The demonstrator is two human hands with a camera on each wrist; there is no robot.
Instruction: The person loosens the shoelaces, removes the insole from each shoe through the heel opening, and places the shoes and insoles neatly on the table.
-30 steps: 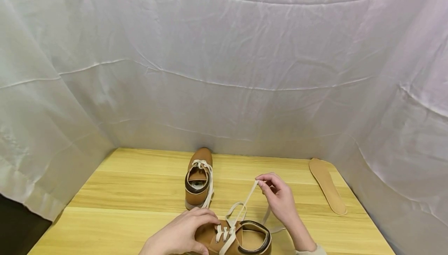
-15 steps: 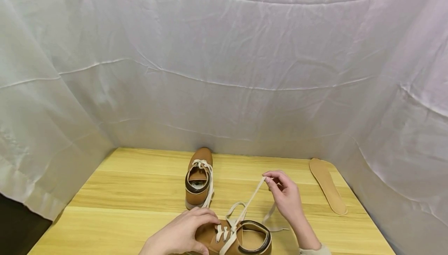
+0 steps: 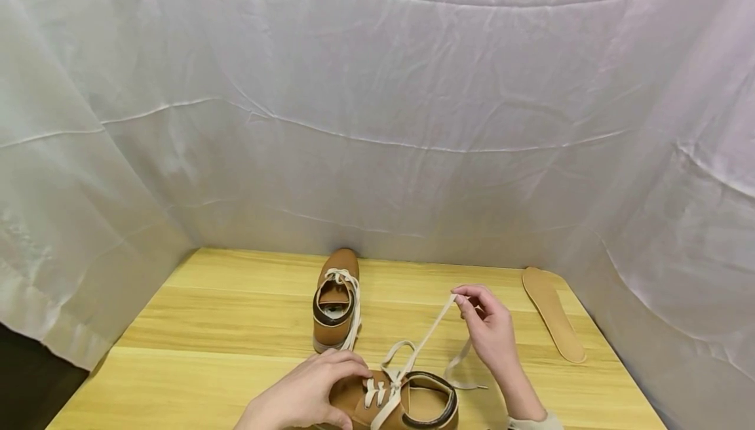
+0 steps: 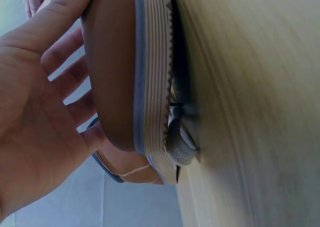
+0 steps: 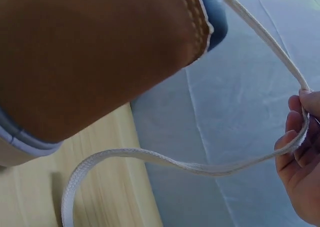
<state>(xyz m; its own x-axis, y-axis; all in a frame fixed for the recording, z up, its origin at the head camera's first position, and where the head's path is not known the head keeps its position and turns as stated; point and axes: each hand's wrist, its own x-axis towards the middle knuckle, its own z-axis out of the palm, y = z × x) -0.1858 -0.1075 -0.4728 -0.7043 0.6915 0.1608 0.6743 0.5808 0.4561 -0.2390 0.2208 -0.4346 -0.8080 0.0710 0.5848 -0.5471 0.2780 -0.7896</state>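
We see one hand steadying a brown shoe by the toe while the other draws out a cream lace.

On the worktop (image 3: 236, 325), at its near edge, we find the near shoe (image 3: 354, 400) sitting upright, toe to the left, opening to the right. The left hand (image 3: 308, 387) curves around the toe, thumb on one side and fingers spread along the other. The right hand (image 3: 491, 328), up and to the right, pinches the lace (image 3: 427, 339) between thumb and fingertips; the lace rises nearly straight from the shoe, and its tail hangs past the hand onto the wood. Beyond, we see the far shoe (image 3: 331, 337) pointing at the grey cloth (image 3: 413, 89), and a tan insole (image 3: 553, 315) lies at the right edge.
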